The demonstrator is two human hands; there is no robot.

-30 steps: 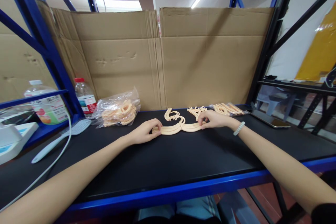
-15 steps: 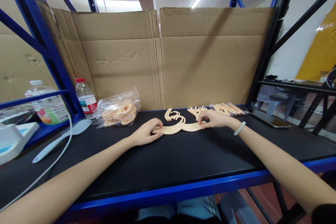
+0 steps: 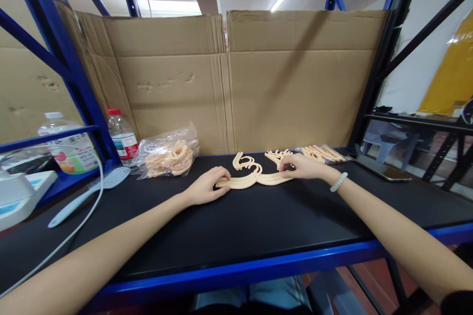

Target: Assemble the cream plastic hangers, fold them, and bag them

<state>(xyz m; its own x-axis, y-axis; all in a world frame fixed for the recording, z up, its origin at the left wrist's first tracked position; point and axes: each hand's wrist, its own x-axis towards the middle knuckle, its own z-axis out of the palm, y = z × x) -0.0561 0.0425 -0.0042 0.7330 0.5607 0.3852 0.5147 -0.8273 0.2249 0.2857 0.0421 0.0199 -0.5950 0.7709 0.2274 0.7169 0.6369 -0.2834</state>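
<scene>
A pale wood-coloured carved appliqué (image 3: 242,183), made of curved ridged strips with scrolls at the middle, lies on the black tabletop (image 3: 236,226). Its left end is between the thumb and fingers of my left hand (image 3: 207,186). At the other end, the fingertips of my right hand (image 3: 303,166) pinch the strip from above; a pale beaded bracelet is on that wrist. Just behind lie a loose scroll piece (image 3: 242,161) and a branching carved piece (image 3: 273,157), the latter partly hidden by my right hand.
Clear plastic bags of similar pieces lie at back left (image 3: 172,157) and back right (image 3: 321,153). A phone (image 3: 380,168) rests at right. On the left are a pale-handled brush (image 3: 88,194), a white cable (image 3: 96,206) and a red-capped bottle (image 3: 122,140). Cardboard (image 3: 295,88) walls the back.
My right fingers have shifted very slightly along the right end of the carved appliqué. My left hand keeps its place on the other end, and the view has moved a little.
</scene>
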